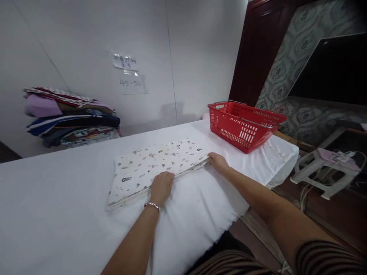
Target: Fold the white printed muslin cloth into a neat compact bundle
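A white cloth with a small dark print (156, 164) lies folded in several layers on the white-covered table (71, 198). My left hand (162, 187), with a bracelet at the wrist, is wrapped over the middle of its near edge, thumb side hidden. At the right near corner, my right hand (218, 162) pinches the layers between thumb and fingers. Both hands are closed on the cloth, which rests flat on the table.
A red plastic basket (246, 126) with metal handles stands at the table's back right. Against the wall at left is a pile of folded clothes (71, 118). A plastic stool (329, 168) with cables on it stands beyond the table's right end. Paper signs (133, 83) hang on the wall.
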`<action>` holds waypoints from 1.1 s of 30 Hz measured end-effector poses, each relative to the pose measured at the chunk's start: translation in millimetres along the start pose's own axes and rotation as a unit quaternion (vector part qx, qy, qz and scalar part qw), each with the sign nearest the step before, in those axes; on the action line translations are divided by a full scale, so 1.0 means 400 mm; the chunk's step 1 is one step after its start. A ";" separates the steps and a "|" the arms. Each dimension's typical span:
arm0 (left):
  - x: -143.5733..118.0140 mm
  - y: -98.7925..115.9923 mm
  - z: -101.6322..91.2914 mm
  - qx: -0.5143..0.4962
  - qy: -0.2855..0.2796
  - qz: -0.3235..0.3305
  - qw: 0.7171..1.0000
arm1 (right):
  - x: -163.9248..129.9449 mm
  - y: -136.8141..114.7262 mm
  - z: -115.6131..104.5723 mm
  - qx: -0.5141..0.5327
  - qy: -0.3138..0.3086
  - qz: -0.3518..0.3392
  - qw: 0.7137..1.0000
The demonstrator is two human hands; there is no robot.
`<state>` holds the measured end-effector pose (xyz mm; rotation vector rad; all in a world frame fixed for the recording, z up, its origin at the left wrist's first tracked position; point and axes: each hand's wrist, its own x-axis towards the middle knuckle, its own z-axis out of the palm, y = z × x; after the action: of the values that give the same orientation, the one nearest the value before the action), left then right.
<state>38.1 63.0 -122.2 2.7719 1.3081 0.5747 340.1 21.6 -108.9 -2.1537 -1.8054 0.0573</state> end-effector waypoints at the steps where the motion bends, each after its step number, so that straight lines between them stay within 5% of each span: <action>1: 0.000 0.000 0.001 0.001 0.001 0.000 1.000 | 0.001 0.000 -0.001 0.010 -0.001 0.007 1.000; 13: 0.000 0.003 -0.003 -0.003 -0.001 -0.003 1.000 | 0.018 0.009 -0.007 0.121 -0.069 0.150 0.979; 19: 0.001 0.003 -0.005 -0.003 -0.005 -0.003 1.000 | 0.042 -0.012 -0.051 0.239 -0.168 0.249 0.923; 25: 0.002 0.002 -0.004 -0.003 -0.007 -0.002 1.000 | 0.047 -0.014 -0.085 0.341 -0.202 0.310 0.864; 33: 0.002 0.001 -0.004 -0.003 -0.008 0.000 1.000 | 0.064 -0.007 -0.087 0.352 -0.213 0.339 0.846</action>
<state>38.2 63.1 -120.5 2.7651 1.3003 0.5543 350.9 39.0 -70.8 -2.1424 -0.8320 1.2334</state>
